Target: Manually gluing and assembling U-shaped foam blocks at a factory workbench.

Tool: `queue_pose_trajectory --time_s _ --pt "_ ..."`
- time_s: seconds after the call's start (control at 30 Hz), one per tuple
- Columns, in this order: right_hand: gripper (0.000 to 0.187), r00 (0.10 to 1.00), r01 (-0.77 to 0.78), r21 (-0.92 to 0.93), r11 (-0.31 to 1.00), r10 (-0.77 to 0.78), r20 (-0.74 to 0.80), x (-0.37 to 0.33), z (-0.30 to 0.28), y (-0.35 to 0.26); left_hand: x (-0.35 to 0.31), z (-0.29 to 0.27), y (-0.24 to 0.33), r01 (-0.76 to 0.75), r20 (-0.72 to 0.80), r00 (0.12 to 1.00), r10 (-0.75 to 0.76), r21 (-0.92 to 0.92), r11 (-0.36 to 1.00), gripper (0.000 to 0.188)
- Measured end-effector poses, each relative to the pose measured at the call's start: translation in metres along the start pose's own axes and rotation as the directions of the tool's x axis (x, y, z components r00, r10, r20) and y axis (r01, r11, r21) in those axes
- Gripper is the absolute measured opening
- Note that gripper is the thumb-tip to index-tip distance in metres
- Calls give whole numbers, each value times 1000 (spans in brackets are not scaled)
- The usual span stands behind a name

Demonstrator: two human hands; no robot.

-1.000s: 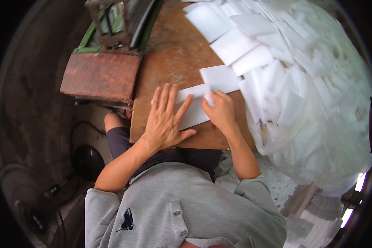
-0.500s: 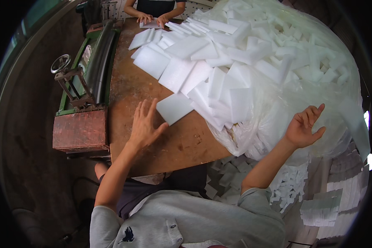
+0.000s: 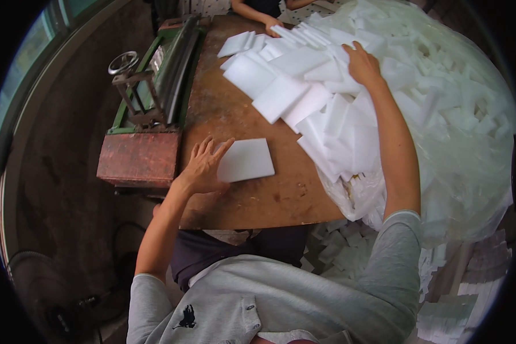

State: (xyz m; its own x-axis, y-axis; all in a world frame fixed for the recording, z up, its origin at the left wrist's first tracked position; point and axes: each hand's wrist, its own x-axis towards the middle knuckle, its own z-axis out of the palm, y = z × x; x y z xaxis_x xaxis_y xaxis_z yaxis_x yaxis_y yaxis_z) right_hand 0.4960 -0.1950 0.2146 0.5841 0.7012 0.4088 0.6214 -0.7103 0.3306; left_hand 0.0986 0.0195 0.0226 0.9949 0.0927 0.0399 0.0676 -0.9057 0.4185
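A white foam sheet (image 3: 247,160) lies flat on the brown tabletop in front of me. My left hand (image 3: 203,167) holds its left edge, with the thumb at the near corner and the index finger over the far one; the other fingers are spread. My right hand (image 3: 363,64) reaches across the big pile of white foam pieces (image 3: 304,60), palm down. Its fingers are apart on top of the pile, and no piece shows in its grasp.
To the left stands a green-framed roller machine (image 3: 169,74) with a handwheel (image 3: 124,63) and a red box end (image 3: 139,157). Clear plastic film (image 3: 441,166) surrounds the pile at right. Across the wooden table (image 3: 212,92), a co-worker's hand (image 3: 273,26) touches foam sheets.
The foam sheet has come away from the pile toward me and turned, with my left hand now at its edge. My right hand has swung forward onto the pile. The view has shifted.
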Motion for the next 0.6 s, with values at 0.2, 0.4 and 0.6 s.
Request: queue_pose_trajectory --time_s 0.2,0.4,0.6 --pt "46 991 -76 -159 984 92 95 21 9 14 -58 -6 -28 49 132 990 -44 -32 998 112" --pt "46 942 306 349 886 -229 -244 -51 -66 -67 -62 -32 -11 -68 -512 811 -282 -561 825 58" --pt "18 523 783 475 401 -838 -155 -184 -62 -211 -88 -73 5 124 -426 812 -399 -542 831 52"
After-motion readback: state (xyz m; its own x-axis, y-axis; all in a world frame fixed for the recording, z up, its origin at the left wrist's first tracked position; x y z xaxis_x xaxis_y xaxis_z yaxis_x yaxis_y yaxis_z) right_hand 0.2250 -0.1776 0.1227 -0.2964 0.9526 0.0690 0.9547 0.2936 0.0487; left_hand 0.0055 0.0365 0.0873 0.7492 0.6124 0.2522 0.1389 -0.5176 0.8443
